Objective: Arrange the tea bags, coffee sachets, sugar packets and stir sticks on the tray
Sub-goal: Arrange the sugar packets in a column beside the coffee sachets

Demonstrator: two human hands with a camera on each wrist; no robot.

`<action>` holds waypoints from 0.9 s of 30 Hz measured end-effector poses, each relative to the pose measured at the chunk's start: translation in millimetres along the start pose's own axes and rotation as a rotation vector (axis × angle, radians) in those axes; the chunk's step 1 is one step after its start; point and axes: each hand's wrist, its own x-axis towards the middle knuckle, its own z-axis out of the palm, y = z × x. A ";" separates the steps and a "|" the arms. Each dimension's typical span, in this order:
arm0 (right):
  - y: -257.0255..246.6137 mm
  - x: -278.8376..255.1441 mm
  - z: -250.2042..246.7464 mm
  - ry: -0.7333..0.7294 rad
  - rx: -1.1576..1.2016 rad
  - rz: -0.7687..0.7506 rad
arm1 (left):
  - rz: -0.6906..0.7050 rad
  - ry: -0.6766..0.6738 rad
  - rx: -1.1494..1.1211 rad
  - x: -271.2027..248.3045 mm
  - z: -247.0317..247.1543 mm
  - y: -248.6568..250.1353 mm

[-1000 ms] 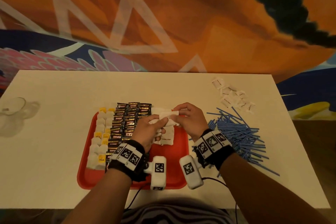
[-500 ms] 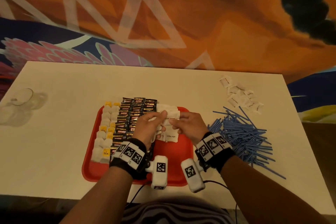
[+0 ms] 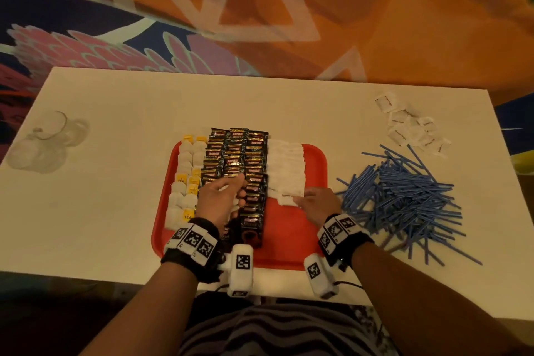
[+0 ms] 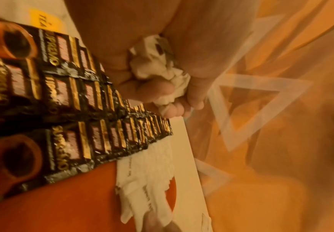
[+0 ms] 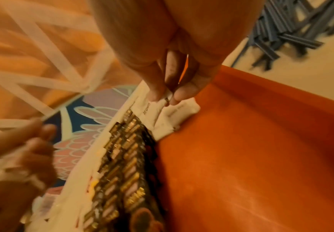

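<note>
A clear glass lay at the far left of the white bench; the red tray sat at the middle near the front edge; on its left side the tea bags ran in two columns, some with yellow tags; just beside them the dark coffee sachets lay in overlapping rows; the left hand hovered over those rows, its fingers curled round a crumpled bunch of white sugar packets; to the right of the coffee a column of sugar packets lay on the tray, touching the sachets' edge; the right hand rested at the near end of that column, its fingers pinching the edge of the nearest packet against the tray; right of the tray the blue stir sticks lay heaped on the bench; beyond them, near the far right corner, loose sugar packets were scattered.
</note>
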 end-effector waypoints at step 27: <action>-16.7 23.9 54.5 0.201 0.056 0.148 | -0.056 0.027 0.010 4.9 -60.7 -24.2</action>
